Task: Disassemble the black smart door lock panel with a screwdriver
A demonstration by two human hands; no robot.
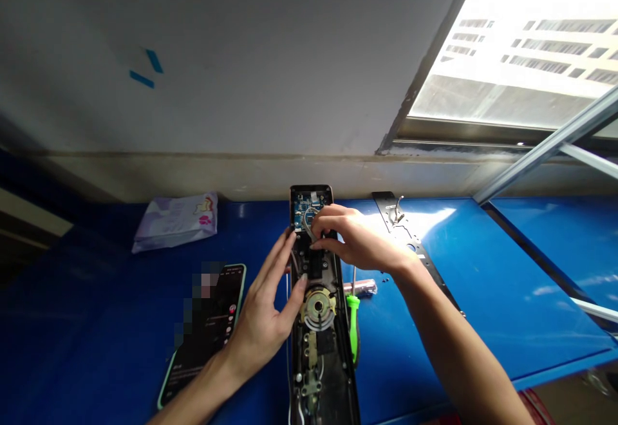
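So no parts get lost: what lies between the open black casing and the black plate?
In the head view, a green-handled screwdriver, a wrapped pinkish cylinder and small dark bits lie there; the right hand reaches across.

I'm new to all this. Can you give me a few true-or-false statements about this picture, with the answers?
1. The left hand touches the opened black casing. True.
2. The right hand holds a hammer. False: its fingers are at the grey cable near the circuit board.
3. A green-handled screwdriver lies right of the casing. True.
4. The smartphone lies face down. False: its screen faces up.
5. A packet lies on the blue tabletop. True.
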